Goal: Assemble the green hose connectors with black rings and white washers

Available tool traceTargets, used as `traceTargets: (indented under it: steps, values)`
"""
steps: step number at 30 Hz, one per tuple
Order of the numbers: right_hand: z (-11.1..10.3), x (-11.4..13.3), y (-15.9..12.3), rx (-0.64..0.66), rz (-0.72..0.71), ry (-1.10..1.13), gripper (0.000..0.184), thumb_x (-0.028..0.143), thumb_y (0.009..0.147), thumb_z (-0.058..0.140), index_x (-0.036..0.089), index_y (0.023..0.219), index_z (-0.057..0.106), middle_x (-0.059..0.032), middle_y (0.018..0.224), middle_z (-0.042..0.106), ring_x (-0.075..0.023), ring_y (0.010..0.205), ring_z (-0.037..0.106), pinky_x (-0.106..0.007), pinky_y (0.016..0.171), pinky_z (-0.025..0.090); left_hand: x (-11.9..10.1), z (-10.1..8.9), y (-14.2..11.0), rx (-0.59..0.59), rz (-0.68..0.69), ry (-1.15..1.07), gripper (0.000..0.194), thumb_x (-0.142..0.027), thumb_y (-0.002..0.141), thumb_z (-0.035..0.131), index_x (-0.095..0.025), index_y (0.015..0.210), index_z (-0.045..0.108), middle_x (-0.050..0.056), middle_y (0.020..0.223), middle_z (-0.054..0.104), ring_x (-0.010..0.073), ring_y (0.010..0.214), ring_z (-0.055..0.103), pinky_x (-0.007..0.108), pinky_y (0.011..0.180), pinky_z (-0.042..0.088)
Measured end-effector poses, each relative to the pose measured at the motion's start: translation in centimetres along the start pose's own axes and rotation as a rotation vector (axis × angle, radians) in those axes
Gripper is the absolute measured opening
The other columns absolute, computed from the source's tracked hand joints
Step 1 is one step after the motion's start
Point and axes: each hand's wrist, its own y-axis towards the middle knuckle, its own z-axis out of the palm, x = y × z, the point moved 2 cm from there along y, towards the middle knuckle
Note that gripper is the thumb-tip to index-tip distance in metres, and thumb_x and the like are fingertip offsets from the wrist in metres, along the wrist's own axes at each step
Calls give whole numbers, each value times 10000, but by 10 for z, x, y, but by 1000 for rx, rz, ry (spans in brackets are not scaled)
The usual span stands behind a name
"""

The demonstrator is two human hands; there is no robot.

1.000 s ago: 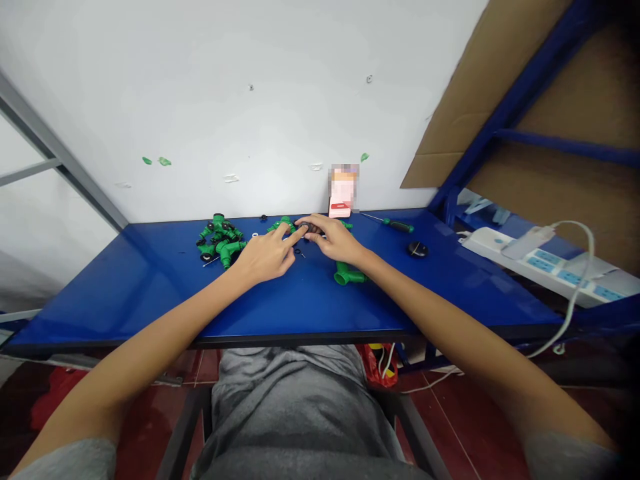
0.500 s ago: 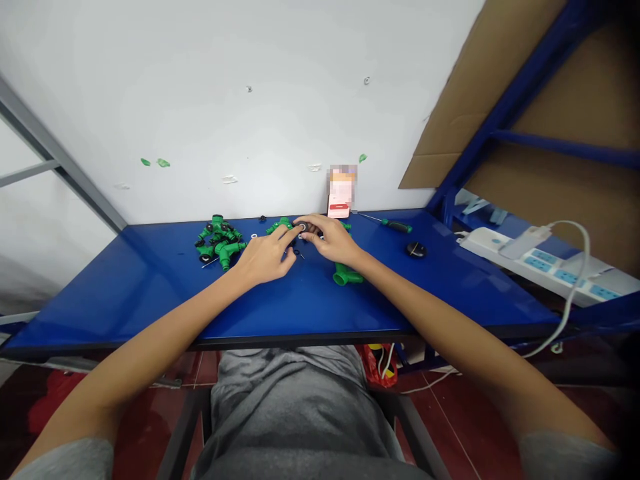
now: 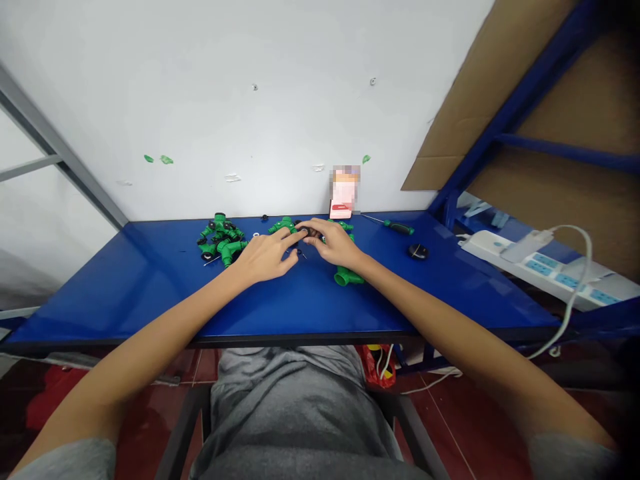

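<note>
My right hand (image 3: pixel 336 244) pinches a small black round part (image 3: pixel 307 232), perhaps a cap, above the blue table. A pale ring inside it showed a moment ago. My left hand (image 3: pixel 267 257) has its fingers stretched out and thumb apart, the index fingertip touching the black part. Behind the left fingers lies a green hose fitting (image 3: pixel 285 225). Under my right wrist is a green tube-like fitting (image 3: pixel 349 276), partly hidden by the forearm. To the left sits a pile of green branched fittings (image 3: pixel 227 250) with black collars. A white ring (image 3: pixel 257 235) lies near my left knuckles.
A lit phone (image 3: pixel 341 193) leans on the white wall at the back. Right of it are a green-handled screwdriver (image 3: pixel 397 227) and a round black object (image 3: pixel 418 251). A white power strip (image 3: pixel 540 267) with a cable runs along the right side. A small black piece (image 3: pixel 265 218) lies at the back edge.
The view has shifted slightly. My left index finger now covers more of the black part's face, so its pale ring shows less. Both hands keep nearly the same place.
</note>
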Motion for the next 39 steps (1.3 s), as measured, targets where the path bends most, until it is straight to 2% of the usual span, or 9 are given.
traceTargets:
  steps: [6, 10, 13, 20, 25, 28, 34, 36, 39]
  values:
    - [-5, 0, 6, -51, 56, 121, 356, 218, 963, 658, 206, 1311, 731, -64, 987, 794, -247, 838, 758, -397, 838, 601, 0, 3, 2, -45, -18, -94, 606, -347, 1079, 517, -283, 1680, 469, 85, 1237, 752, 195, 753, 723, 317, 718, 579]
    - [-6, -3, 8, -19, 98, 158, 336, 260, 962, 688, 230, 1295, 723, -43, 968, 791, -243, 848, 755, -404, 857, 606, 16, 4, 4, -227, -47, -337, 489, -257, 1051, 529, -241, 1535, 600, 44, 1143, 777, 141, 706, 680, 310, 794, 589]
    - [-3, -6, 6, 22, 116, 161, 348, 280, 946, 706, 236, 1290, 698, -25, 951, 774, -216, 798, 717, -388, 819, 597, 28, 7, 6, -288, -63, -410, 403, -240, 1033, 565, -207, 1424, 657, 40, 1114, 778, 126, 689, 654, 311, 820, 590]
    - [0, 5, 2, 155, 103, 359, 401, 368, 951, 748, 264, 1268, 524, -34, 1022, 821, -230, 920, 789, -396, 876, 603, 26, 9, 5, -170, 139, -438, 412, -391, 1108, 581, -299, 1506, 631, 79, 1321, 689, 150, 854, 694, 283, 788, 582]
    - [-3, 13, 3, 206, 134, 347, 324, 424, 931, 792, 238, 1126, 612, -39, 946, 837, -233, 897, 792, -396, 887, 591, 26, 5, 4, -142, 181, -410, 342, -436, 1132, 550, -246, 1381, 686, 100, 1279, 708, 158, 834, 685, 294, 783, 561]
    - [-3, 11, 4, 194, 134, 330, 337, 445, 916, 801, 226, 1138, 674, -41, 943, 837, -231, 901, 794, -391, 888, 593, 31, 8, 6, -134, 149, -470, 323, -446, 1094, 606, -242, 1323, 705, 87, 1219, 735, 161, 832, 696, 293, 781, 575]
    - [-5, 2, 6, 124, 115, 222, 337, 484, 976, 735, 233, 1201, 744, -56, 981, 842, -236, 907, 795, -381, 844, 603, 48, 15, 12, -166, -94, -776, 317, -376, 959, 726, -231, 1238, 689, 68, 1178, 795, 147, 761, 743, 266, 691, 609]
    - [-8, 0, 5, 113, 102, 159, 314, 473, 998, 714, 235, 1197, 755, -63, 988, 840, -241, 911, 791, -389, 851, 603, 56, 11, 12, -175, -111, -714, 322, -371, 943, 746, -232, 1227, 683, 71, 1188, 801, 157, 765, 747, 280, 694, 605]
    - [-12, -3, 5, 110, 79, 47, 258, 416, 1027, 668, 240, 1190, 765, -70, 1035, 840, -244, 937, 789, -393, 861, 600, 73, -2, 10, -181, -103, -386, 278, -345, 966, 729, -252, 1226, 694, 46, 1096, 814, 186, 797, 735, 324, 764, 566]
